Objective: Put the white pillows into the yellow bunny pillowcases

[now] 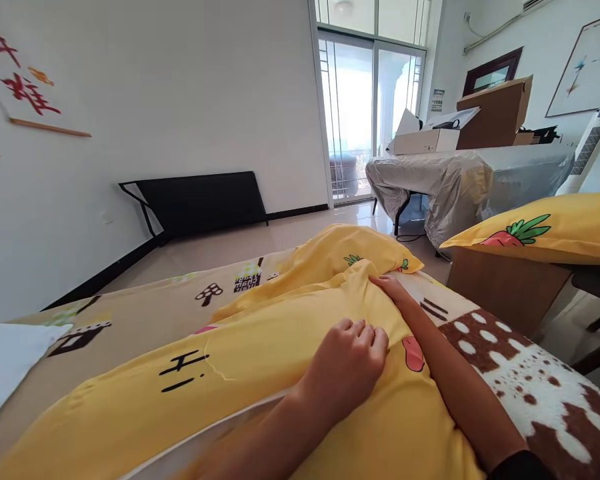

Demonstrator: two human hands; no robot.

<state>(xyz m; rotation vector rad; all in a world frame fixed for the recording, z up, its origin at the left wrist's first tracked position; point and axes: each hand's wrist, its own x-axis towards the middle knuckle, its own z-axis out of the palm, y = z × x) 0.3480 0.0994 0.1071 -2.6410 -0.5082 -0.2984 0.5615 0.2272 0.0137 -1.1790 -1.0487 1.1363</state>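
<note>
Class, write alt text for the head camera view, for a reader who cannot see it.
Two bare hands press on a yellow pillowcase lying on a bed: the left hand rests curled on it, the right hand touches a fold farther away. Another yellow pillow sits to the right, and a covered table holds cardboard boxes.

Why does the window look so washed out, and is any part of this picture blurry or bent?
Head view: daylight blows out the glass door to white and throws a sheen on the floor; the wide lens bends the yellow cover and walls outward; the left hand is sharp, its forearm near the bottom edge smeared.
</note>
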